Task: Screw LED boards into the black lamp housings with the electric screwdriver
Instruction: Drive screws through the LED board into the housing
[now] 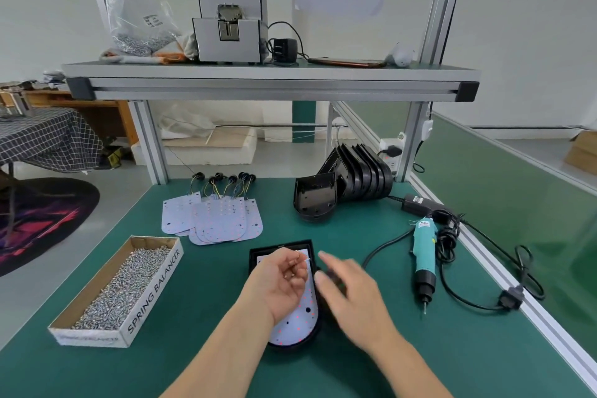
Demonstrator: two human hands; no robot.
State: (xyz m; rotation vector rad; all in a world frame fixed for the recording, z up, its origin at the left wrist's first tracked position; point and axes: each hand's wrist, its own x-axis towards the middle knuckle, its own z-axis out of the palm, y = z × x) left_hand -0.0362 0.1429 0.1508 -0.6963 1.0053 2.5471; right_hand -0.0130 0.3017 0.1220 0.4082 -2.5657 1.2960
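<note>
- The green bench (200,342) carries everything, and both forearms reach in from the near edge.
- A black lamp housing with a rounded near end (292,347) lies flat on the bench just ahead of the person, with a white LED board dotted with red points (298,320) seated inside it.
- The left hand (279,281) hovers palm-up over the board. Its fingers (298,270) are curled and seem to pinch a small silver screw (307,259) at the tips, though this is too small to be sure.
- The right hand (350,296), blurred, is over the housing's right rim with its fingers (328,259) stretched out and holding nothing.
- A long cardboard box printed "SPRING BALANCER" (155,297) sits to the left, filled with loose silver screws (126,284).
- The teal electric screwdriver with a black nose (424,255) lies on the bench well to the right of the hands, bit towards the person, untouched, its black cable (452,292) looped beside it.
- Farther back, a fanned pile of white LED boards with wired black connectors (223,220) lies left of centre.
- To their right stands a row of empty black housings (358,171), with one more leaning against the front of it (315,200).
- On the aluminium shelf (271,81) above stands a grey metal machine (231,39), with a clear plastic bag of screws (142,29) to its left.
</note>
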